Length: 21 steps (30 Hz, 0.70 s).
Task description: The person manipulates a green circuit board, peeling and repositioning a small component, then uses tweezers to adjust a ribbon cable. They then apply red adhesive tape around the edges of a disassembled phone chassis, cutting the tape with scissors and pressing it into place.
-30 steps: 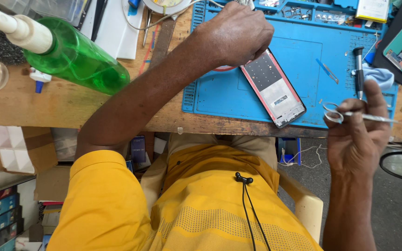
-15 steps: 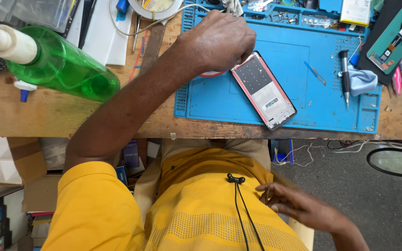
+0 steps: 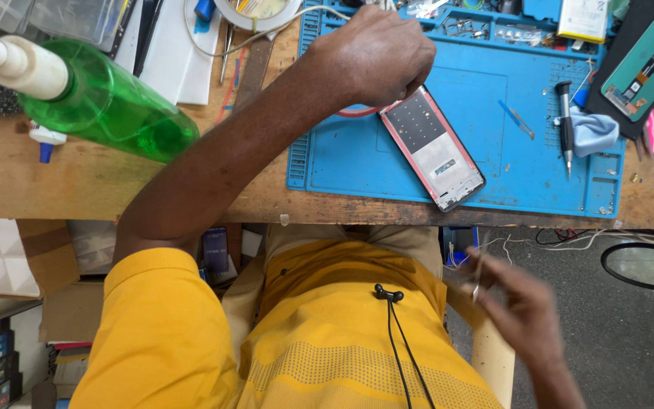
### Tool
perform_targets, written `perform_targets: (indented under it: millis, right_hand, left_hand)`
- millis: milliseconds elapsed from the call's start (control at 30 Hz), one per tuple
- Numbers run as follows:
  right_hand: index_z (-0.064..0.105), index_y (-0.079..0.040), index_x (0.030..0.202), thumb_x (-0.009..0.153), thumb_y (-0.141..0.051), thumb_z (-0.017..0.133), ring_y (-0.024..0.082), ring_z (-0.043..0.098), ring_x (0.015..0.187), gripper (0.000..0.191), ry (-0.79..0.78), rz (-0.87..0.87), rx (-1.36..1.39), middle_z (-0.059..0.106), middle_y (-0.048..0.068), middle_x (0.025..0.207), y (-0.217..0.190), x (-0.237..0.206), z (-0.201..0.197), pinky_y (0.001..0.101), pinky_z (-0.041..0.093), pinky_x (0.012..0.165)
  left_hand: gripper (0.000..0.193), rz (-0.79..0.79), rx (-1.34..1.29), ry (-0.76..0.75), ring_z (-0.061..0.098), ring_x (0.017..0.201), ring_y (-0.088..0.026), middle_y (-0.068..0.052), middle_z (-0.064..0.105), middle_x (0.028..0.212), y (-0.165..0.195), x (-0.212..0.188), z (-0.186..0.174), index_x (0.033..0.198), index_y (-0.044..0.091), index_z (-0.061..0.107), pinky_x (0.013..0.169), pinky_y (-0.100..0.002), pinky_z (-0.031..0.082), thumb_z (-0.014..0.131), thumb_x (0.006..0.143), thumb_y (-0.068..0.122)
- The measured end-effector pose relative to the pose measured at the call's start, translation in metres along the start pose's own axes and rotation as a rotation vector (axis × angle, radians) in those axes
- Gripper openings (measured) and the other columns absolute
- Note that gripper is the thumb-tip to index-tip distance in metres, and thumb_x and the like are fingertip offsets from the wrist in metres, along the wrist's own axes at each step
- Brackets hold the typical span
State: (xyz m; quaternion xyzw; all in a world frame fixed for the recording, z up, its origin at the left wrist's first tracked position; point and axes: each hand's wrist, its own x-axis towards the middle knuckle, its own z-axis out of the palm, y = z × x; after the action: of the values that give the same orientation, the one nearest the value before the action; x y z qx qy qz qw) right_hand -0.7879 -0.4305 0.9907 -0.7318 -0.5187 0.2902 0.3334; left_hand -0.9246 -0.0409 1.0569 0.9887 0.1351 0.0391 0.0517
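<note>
- The opened phone [image 3: 433, 148], a flat red-rimmed slab with a pale inner plate, lies on the blue ribbed mat [image 3: 493, 174], just at 4 o'clock of the left hand [image 3: 376, 57].
- Left hand's fingers stay curled shut beside the phone's top edge; what they grip is hidden.
- The right hand [image 3: 520, 314] has dropped off the wooden surface [image 3: 77, 185] to lap level at 5 o'clock, blurred, pinching thin metal tweezers [image 3: 478, 276], so the phone goes unprobed for now.

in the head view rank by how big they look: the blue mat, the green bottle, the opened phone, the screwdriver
1. blue mat
2. green bottle, though it lies nearer the camera, which may inflate it
3. opened phone, its top end under the left hand
4. screwdriver, thin and clearly the smallest
</note>
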Motion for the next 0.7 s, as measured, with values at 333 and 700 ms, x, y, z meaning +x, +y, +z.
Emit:
perform_targets:
  millis: [333,700]
  right_hand:
    - [0.074,-0.011,0.125,0.086,-0.040,0.078,0.021,0.076,0.073,0.049,-0.223,-0.154,-0.875,0.077,0.010,0.111,-0.115,0.149,-0.014,0.0347,0.063,0.068]
    - [0.082,-0.017,0.106,0.084,-0.041,0.081,0.027,0.073,0.067,0.033,-0.410,-0.071,-1.053,0.078,0.011,0.090,-0.166,0.202,0.015,0.0419,0.061,0.067]
  left_hand:
    - [0.009,0.033,0.021,0.051,0.070,0.067,-0.021,-0.009,0.073,0.074,-0.005,-0.007,0.002,0.077,0.017,0.079,0.062,-0.042,0.053,0.075,0.084,0.012]
    - [0.014,0.094,0.108,0.198,0.070,0.065,-0.018,-0.007,0.073,0.069,-0.011,-0.005,0.017,0.073,0.015,0.077,0.067,-0.047,0.051,0.072,0.085,0.009]
